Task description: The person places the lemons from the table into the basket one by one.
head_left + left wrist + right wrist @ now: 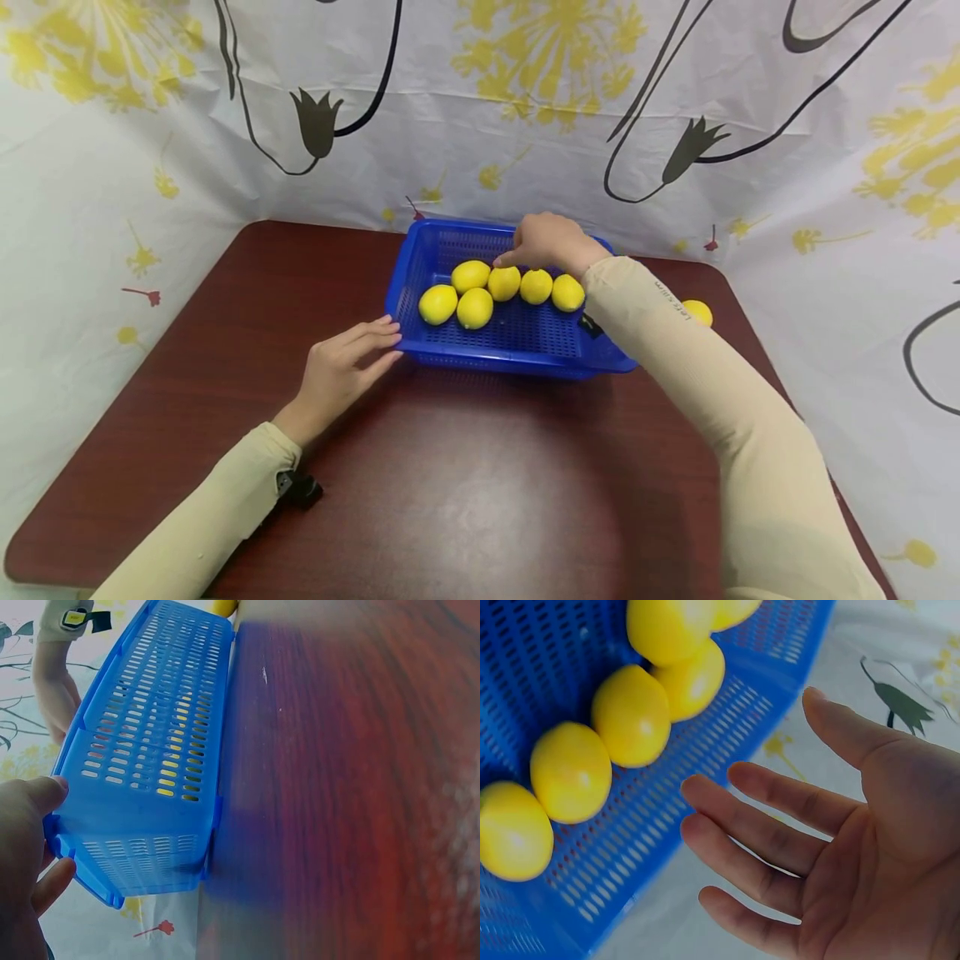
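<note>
A blue plastic basket (517, 360) with slotted walls stands near the back of the table and holds several yellow lemons (476, 308). My left hand (347, 367) grips its near left corner, the thumb on the front wall and the fingers at the left side, as the left wrist view also shows. Over the far rim is my right hand (551, 242), palm down and partly hidden by its own wrist in the head view. Its fingers (757, 859) are spread and relaxed, with nothing in them; lemons (571, 772) lie beyond the fingertips in the right wrist view.
Another lemon (697, 312) lies on the dark red table (465, 483) right of the basket, partly behind the right sleeve (675, 358). A white sheet (420, 133) with printed flowers hangs around the table's back and sides.
</note>
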A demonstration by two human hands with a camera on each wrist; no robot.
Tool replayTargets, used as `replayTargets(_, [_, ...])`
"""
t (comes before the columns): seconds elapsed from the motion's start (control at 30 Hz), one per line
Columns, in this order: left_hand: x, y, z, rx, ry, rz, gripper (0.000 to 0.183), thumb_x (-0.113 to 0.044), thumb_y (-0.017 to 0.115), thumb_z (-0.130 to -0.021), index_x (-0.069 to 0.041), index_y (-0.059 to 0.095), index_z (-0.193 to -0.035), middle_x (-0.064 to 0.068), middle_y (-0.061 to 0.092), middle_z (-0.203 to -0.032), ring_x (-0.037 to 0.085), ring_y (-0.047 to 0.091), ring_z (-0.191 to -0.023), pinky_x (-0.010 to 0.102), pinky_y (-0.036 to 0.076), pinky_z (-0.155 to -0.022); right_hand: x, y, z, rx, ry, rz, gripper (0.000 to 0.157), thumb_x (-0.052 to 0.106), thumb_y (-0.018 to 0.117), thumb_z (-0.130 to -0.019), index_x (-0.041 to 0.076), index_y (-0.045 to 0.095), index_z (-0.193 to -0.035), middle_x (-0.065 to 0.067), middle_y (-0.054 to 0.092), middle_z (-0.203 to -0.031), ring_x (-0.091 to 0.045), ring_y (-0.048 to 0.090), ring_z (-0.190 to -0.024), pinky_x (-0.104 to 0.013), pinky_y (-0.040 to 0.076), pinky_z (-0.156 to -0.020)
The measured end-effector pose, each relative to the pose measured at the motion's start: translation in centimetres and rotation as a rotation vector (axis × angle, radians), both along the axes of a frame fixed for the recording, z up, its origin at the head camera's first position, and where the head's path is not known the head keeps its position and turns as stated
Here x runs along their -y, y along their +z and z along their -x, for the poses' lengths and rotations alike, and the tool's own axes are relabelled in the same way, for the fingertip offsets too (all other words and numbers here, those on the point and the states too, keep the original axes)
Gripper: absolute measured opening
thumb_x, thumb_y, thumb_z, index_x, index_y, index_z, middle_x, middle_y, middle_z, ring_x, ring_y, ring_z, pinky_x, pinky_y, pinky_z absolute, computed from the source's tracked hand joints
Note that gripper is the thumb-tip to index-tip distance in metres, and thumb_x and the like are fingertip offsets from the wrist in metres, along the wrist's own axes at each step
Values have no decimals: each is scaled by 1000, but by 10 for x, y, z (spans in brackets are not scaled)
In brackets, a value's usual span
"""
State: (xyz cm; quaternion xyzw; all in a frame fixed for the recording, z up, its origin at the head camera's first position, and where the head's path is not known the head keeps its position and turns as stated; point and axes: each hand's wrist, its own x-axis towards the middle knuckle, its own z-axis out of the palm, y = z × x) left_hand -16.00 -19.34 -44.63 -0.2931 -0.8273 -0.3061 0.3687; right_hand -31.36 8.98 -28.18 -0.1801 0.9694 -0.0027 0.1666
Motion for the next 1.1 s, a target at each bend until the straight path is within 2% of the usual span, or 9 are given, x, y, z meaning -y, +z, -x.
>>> replayTargets(0.1, [0, 0, 0, 5, 0, 0, 30, -34, 74, -89, -11, 77, -108, 5, 76, -111, 21, 71, -112, 26, 54, -98, -6, 11, 1, -24, -3, 11, 49, 56, 60, -93, 18, 51, -63, 6, 41, -53, -12, 37, -53, -29, 32, -52])
replayTargets(0.2, [1, 0, 0, 10, 1, 2, 28, -29, 78, -86, -9, 77, -107, 5, 76, -112, 21, 71, -112, 28, 54, -97, -11, 21, 1, -54, -4, 30, 43, 54, 60, -93, 16, 62, -74, 4, 48, -60, -15, 42, -59, -31, 36, -57])
replayTargets(0.33, [1, 1, -1, 11, 2, 2, 28, -26, 80, -84, -8, 77, -106, 6, 76, -111, 21, 71, -112, 28, 54, -98, -19, 28, -2, -72, 12, 55, 41, 53, 61, -93, 15, 74, -96, -4, 69, -88, -22, 57, -77, -37, 48, -69])
replayTargets(0.43, [1, 1, -1, 10, -1, -1, 29, -28, 78, -86, -8, 77, -106, 6, 76, -111, 21, 71, -112, 26, 53, -99, -24, 29, -4, -73, 20, 64, 45, 53, 61, -93, 14, 73, -113, -9, 71, -118, -29, 65, -100, -46, 53, -85])
replayTargets(0.5, [1, 1, -1, 9, -3, -4, 29, -31, 76, -87, -9, 77, -107, 5, 76, -111, 21, 71, -112, 24, 52, -100, -28, 29, -5, -84, 30, 73, 47, 52, 61, -94, 13, 70, -118, -11, 68, -125, -31, 65, -106, -48, 53, -90])
replayTargets(0.8, [0, 1, 0, 4, 0, -1, 32, -36, 71, -90, -9, 77, -107, 5, 76, -111, 21, 71, -112, 26, 53, -99, -57, 35, -14, -181, 72, 164, 40, 47, 62, -94, 13, 71, -114, -14, 72, -115, -31, 67, -101, -46, 53, -87])
replayTargets(1.1, [0, 1, 0, 9, -1, -1, 29, -30, 77, -87, -10, 77, -108, 5, 76, -112, 21, 71, -112, 24, 52, -100, -88, 36, -23, -232, 42, 183, 41, 44, 62, -95, 11, 68, -119, -15, 73, -114, -31, 68, -98, -48, 54, -85])
